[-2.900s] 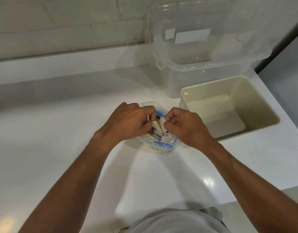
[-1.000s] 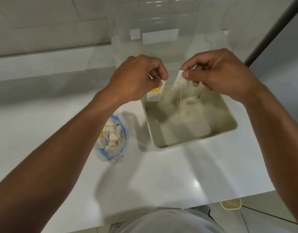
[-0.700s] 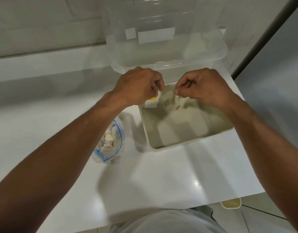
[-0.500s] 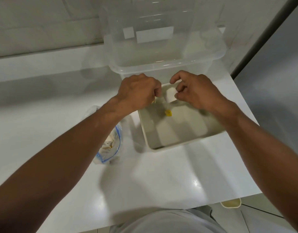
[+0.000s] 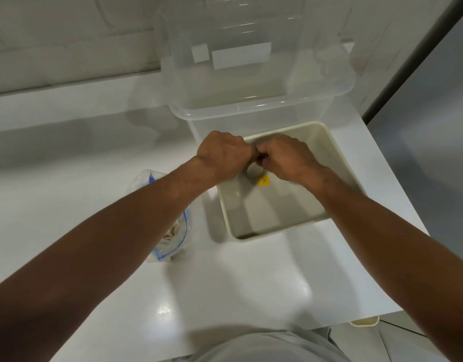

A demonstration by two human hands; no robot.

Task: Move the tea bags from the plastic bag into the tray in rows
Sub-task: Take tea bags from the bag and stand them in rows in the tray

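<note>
A beige tray (image 5: 340,165) sits on the white counter (image 5: 68,165). My left hand (image 5: 222,155) and my right hand (image 5: 285,159) meet knuckle to knuckle over its far left corner, fingers curled down into it. A yellow tea-bag tag (image 5: 263,180) lies on the tray floor, and its thin string loops up to my right fingers. The tea bags themselves are hidden under my fingers. The clear plastic bag (image 5: 173,239) with a blue zip strip lies left of the tray, partly under my left forearm, with pale tea bags showing inside.
A large clear plastic bin (image 5: 251,105) stands right behind the tray, against the tiled wall. The counter's right edge runs close beside the tray, its front edge near my body. A small beige container (image 5: 363,322) sits below the counter at right.
Both hands rose from the plastic bag, each pinching a tea bag, moved right over the tray, then lowered and closed together at its far left corner. A yellow tag now lies on the tray floor.
</note>
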